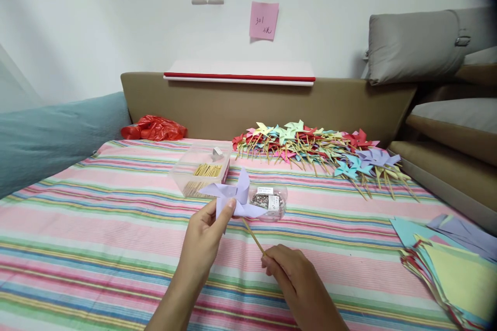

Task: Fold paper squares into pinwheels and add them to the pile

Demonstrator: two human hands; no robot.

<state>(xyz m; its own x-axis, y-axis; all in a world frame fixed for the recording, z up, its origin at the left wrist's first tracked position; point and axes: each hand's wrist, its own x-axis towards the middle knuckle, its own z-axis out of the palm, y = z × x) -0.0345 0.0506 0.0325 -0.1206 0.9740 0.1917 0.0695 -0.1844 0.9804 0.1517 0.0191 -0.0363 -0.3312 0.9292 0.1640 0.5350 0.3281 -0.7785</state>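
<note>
A lilac paper pinwheel (241,192) is held up in front of me over the striped cloth. My left hand (205,235) pinches it near its centre, thumb on the front and fingers behind the paper. From behind the pinwheel a thin wooden stick (253,236) slants down to the right. My right hand (293,282) is closed round the lower end of that stick. Just beyond the pinwheel lies a clear plastic pack (278,212) of small dark pieces with white labels. Behind my left hand stands a clear plastic box (182,173) holding many short wooden sticks (208,170).
Finished pinwheels (295,134) in several colours lie heaped at the back right. Coloured paper sheets (462,274) are stacked at the right edge. A red plastic bag (155,128) rests at the back left. Grey and brown cushions (411,44) stand at the right.
</note>
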